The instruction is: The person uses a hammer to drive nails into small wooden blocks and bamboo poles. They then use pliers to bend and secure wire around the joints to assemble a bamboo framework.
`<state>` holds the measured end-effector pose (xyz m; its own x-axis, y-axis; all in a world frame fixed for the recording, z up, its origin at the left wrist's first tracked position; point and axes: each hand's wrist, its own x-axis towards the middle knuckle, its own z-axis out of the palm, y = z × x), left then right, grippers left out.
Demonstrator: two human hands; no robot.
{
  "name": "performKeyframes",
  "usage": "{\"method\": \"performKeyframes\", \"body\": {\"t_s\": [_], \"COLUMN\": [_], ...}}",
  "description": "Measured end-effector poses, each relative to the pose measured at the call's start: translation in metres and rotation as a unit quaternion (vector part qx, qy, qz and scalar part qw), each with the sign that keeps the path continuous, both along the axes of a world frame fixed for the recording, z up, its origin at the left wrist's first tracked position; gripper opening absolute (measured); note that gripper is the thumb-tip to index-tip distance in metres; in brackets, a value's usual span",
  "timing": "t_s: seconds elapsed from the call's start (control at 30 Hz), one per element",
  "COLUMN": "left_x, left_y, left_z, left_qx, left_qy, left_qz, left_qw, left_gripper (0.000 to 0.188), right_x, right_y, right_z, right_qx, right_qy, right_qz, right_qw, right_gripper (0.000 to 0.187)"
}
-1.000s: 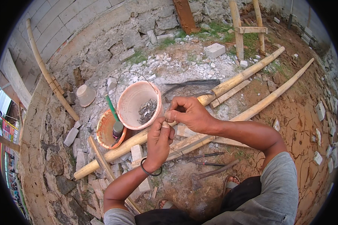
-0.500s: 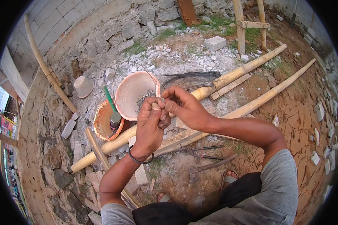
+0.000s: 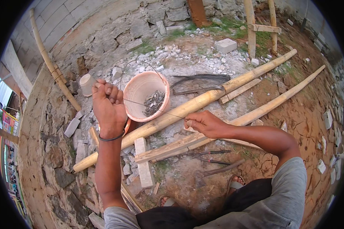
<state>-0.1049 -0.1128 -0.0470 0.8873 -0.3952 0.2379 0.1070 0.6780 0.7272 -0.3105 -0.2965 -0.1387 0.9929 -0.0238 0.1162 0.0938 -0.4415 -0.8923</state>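
A thin dark wire (image 3: 173, 115) stretches between my two hands, in front of a pale pinkish bucket (image 3: 130, 91). My left hand (image 3: 109, 105) is raised at the left of the bucket, its fingers curled round one end. Lower and to the right, my right hand (image 3: 204, 124) pinches the other end above the bamboo poles. Small grey pieces (image 3: 154, 102) lie in the bucket; their kind is unclear. An orange bucket (image 3: 129, 126) is mostly hidden behind my left wrist.
Two long bamboo poles (image 3: 202, 100) cross the ground diagonally. Beyond them lies a bundle of dark wire (image 3: 208, 76). Pliers with red-and-black handles (image 3: 217, 152) and a wooden-handled hammer-like tool (image 3: 225, 167) rest near my feet. A rough stone wall (image 3: 53, 152) stands left.
My hands were together over the bucket and have moved apart, left hand up and left, right hand right and down. The wire now shows drawn out between them.
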Motion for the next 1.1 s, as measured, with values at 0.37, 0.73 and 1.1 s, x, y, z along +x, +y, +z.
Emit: {"method": "performKeyframes", "body": {"t_s": [0.37, 0.73, 1.1], "left_x": [0.076, 0.139, 0.177], "left_y": [0.03, 0.076, 0.118], "left_z": [-0.021, -0.046, -0.067], "left_qx": [0.051, 0.096, 0.043], "left_qy": [0.035, 0.054, 0.089], "left_qz": [0.119, 0.211, 0.147], "left_qw": [0.991, 0.971, 0.984], "left_gripper": [0.007, 0.009, 0.006], "right_x": [0.001, 0.005, -0.004], "right_y": [-0.038, -0.062, -0.098], "right_z": [0.012, 0.008, 0.011], "right_qx": [-0.258, -0.233, 0.074], "right_qy": [-0.045, -0.037, 0.184], "right_qz": [-0.068, -0.013, 0.138], "right_qw": [0.963, 0.972, 0.97], "right_gripper": [0.016, 0.015, 0.058]}}
